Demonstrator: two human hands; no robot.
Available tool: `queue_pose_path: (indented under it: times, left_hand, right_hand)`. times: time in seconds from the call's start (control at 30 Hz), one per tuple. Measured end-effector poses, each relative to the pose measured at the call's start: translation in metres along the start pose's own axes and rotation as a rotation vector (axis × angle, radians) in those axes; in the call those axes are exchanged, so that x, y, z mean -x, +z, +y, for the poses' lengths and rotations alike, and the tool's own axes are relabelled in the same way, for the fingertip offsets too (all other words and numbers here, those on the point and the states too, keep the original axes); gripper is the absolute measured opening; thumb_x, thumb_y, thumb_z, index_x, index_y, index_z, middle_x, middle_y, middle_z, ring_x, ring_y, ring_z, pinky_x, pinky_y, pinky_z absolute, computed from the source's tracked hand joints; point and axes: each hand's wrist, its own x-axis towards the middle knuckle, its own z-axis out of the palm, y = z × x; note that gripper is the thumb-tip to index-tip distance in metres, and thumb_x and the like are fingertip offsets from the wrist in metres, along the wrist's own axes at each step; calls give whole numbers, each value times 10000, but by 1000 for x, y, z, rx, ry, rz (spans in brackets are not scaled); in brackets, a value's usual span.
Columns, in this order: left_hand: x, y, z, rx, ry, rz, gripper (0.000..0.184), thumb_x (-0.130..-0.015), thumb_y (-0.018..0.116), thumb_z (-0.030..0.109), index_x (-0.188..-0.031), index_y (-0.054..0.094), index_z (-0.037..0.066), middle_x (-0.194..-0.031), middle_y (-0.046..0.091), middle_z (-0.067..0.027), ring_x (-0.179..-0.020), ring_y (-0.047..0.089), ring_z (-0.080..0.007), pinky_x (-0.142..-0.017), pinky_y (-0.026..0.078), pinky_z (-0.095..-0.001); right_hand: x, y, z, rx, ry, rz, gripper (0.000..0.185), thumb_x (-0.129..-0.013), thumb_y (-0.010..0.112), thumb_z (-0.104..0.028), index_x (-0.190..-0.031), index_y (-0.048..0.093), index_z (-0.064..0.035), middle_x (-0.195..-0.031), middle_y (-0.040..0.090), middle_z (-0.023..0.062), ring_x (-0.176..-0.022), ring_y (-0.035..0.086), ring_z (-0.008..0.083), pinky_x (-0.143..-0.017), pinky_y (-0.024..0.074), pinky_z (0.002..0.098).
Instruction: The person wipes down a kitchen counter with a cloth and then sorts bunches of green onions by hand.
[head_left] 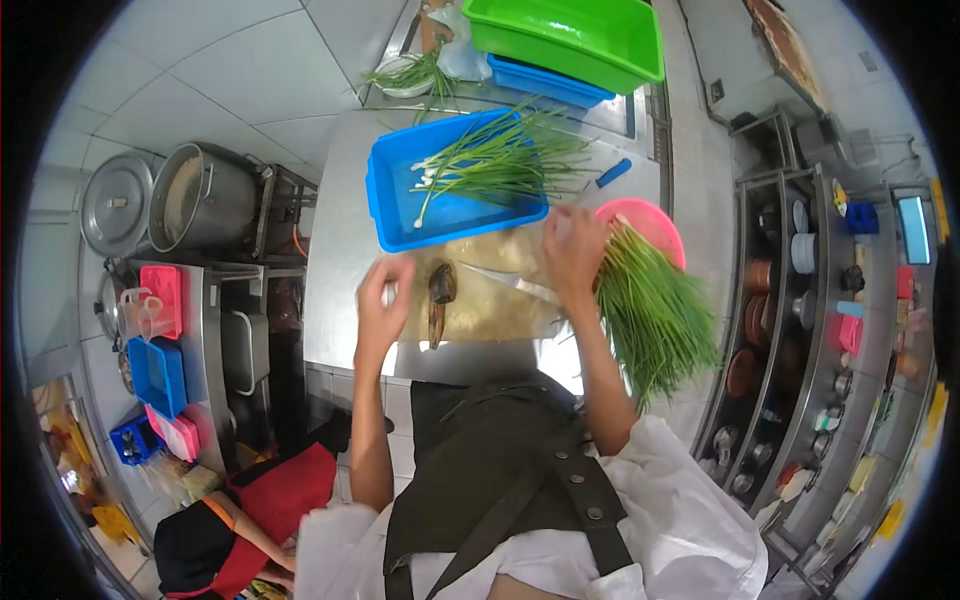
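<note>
Bent fingers, drawn in toward the thumb, on the left hand (378,300), at the left side of the cutting board (490,325); likewise bent on the right hand (577,250), just beside the pink bowl (664,235). Too small and blurred there to tell whether loose or gripping, with just a pale spot inside the left curl. Between the two hands, flat on the board, the knife (500,276), handle toward the right hand and blade toward the left. Close by, a dark, blunt-headed object (441,288) with a brown, narrowing end.

At the bowl, a thick bunch of green stalks (655,310), white ends by the rim, long leaves spilling out toward the near side. Beyond the board, a looser heap of stalks (490,165) in the blue bin (460,233), white ends inside, leaf tips past the right-hand rim.

For clean handling, work a few stalks at a time; pinch near the firm white end, not the limp tips. Keep white ends facing one way, without crossing. Mind the bare blade when reaching across.

For texture: thin, slender leaves; small, rounded, pale bulbs; smooth, straight-walled plastic; dull, pale steel on the table (335,240); a damp-looking, mottled, yellowish board.
</note>
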Motion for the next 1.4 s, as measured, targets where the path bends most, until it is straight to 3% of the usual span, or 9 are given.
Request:
queue_pose_path:
  times: [0.1, 0.2, 0.5, 0.7, 0.77, 0.93, 1.03, 1.13, 1.4]
  left_hand:
    - [-87, 57, 27, -91, 443, -65, 134, -851, 609, 29, -975, 657, 16, -927, 641, -131, -845, 631, -298, -727, 493, -337]
    - [-144, 121, 15, -296, 678, -112, 214, -803, 629, 32, -1007, 682, 69, -998, 657, -94, -977, 585, -305, -828, 461, -400]
    - [-163, 151, -7, -401, 570, -224, 86, -826, 615, 117, -866, 690, 102, -840, 653, -58, -918, 584, -281, -807, 426, -435]
    - [-160, 129, 8, -232, 477, -219, 94, -824, 637, 68, -887, 694, 27, -854, 667, -146, -830, 624, -337, -741, 488, -407]
    - [-156, 126, 9, -130, 490, -220, 102, -820, 642, 67, -897, 694, 22, -853, 662, -166, -821, 621, -340, -743, 486, -405]
    - [-145, 106, 18, -275, 521, -173, 140, -759, 660, 61, -889, 710, 51, -809, 646, -127, -806, 611, -331, -704, 477, -414]
    - [-141, 110, 17, -268, 630, -129, 117, -743, 667, 49, -846, 718, 69, -746, 627, -110, -783, 606, -311, -688, 463, -421]
    - [-145, 114, 7, -152, 588, -202, 114, -738, 662, 35, -837, 713, 55, -740, 631, -113, -779, 604, -310, -693, 463, -417]
    - [-152, 130, -23, -178, 592, -153, 161, -666, 605, -36, -764, 713, 34, -761, 667, -109, -781, 620, -312, -714, 490, -410]
  right_hand:
    - [-27, -4, 6, 121, 16, 133, 145, -774, 671, -197, -857, 666, -79, -910, 620, 123, -912, 548, 346, -811, 422, 452]
    - [-35, 1, 5, 176, 34, 110, 205, -774, 677, -240, -894, 692, -74, -975, 621, 128, -963, 532, 357, -861, 404, 458]
    - [-38, -23, 7, 125, 157, -79, 293, -752, 701, -248, -980, 713, -65, -976, 653, 140, -967, 543, 353, -863, 419, 441]
    - [-73, -19, -7, -260, -289, 3, 291, -759, 693, -173, -1033, 698, -77, -997, 663, 143, -950, 561, 320, -810, 438, 410]
    - [-76, 9, 1, -194, -300, -204, 262, -770, 690, -182, -1007, 709, -71, -928, 680, 145, -864, 583, 320, -786, 443, 410]
    - [-74, 19, -19, -398, -239, -384, 215, -815, 669, -197, -957, 729, -47, -776, 703, 139, -704, 678, 294, -718, 510, 378]
    - [-70, 26, -9, -528, 39, -448, 190, -843, 655, -169, -937, 721, -18, -738, 700, 140, -687, 700, 220, -637, 510, 288]
    - [-66, 35, 6, -554, -44, -435, 171, -844, 656, -160, -908, 721, -15, -718, 696, 133, -657, 693, 221, -621, 511, 301]
    - [-23, -61, -39, -797, -183, -501, 76, -820, 638, -57, -817, 706, -22, -794, 707, 81, -737, 638, 175, -723, 474, 326]
